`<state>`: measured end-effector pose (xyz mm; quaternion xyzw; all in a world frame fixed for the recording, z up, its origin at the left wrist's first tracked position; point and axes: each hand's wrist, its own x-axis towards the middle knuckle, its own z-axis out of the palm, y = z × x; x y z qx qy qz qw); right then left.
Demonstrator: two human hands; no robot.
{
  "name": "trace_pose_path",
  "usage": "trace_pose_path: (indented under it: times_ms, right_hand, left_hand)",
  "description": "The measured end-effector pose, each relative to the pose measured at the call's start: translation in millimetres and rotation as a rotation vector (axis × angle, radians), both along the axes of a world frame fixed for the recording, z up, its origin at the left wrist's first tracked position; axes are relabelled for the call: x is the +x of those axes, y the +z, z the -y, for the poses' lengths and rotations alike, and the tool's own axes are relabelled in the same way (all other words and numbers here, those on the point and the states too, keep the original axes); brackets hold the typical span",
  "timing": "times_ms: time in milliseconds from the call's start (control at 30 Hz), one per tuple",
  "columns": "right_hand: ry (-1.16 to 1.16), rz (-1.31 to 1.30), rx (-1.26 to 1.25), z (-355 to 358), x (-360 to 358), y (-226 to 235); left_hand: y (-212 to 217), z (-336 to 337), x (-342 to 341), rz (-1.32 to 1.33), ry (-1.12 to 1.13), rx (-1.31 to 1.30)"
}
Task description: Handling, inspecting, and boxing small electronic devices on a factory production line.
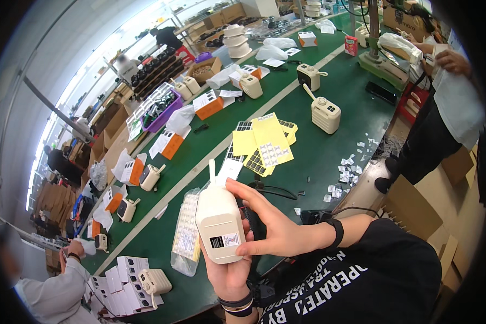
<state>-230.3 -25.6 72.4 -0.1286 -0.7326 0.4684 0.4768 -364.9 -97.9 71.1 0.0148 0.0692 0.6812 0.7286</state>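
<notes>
A cream, rounded box-shaped device with a strap loop is held up over the green table, its flat face with a small black-and-white label toward me. My left hand is wrapped round it from below and behind, most of its fingers hidden by the device. On the right side my right hand grips it too, thumb beside the label and fingers along the upper edge. Just left of the device lies a clear plastic bag of pale label sheets. Beyond it are yellow sticker sheets over black-gridded ones.
Similar cream devices, orange-and-white boxes and a purple basket are spread along the green table. White boxes are stacked near left. Paper scraps and a black cable lie right. Co-workers are at both sides.
</notes>
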Motion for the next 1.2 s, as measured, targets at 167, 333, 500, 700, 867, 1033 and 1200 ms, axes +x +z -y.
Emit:
trace_pose_path:
  times_ms: [167,333,500,700,867,1033,1200]
  right_hand:
    - [0.197,-0.139,-0.372,12,-18,-6]
    - [0.27,-0.128,-0.488,13,-25,-7]
    - [0.22,-0.057,-0.476,15,-25,-7]
    - [-0.143,-0.001,0.102,11,-14,10]
    - [-0.264,0.093,0.502,16,-22,5]
    - [-0.07,-0.029,0.369,23,-23,17]
    - [0.03,-0.031,0.095,22,-24,8]
  left_hand:
    - [-2,5,-6,0.049,0.008,-0.059]
    - [-2,9,-9,0.053,0.055,-0.046]
    - [-8,7,-14,-0.231,0.085,-0.015]
    - [-13,9,-13,-1.043,0.402,-0.053]
    - [-22,28,-26,-1.167,0.432,0.083]
    - [-11,36,-24,-0.839,0.428,0.054]
    - [-15,39,-24,-0.8,0.419,0.151]
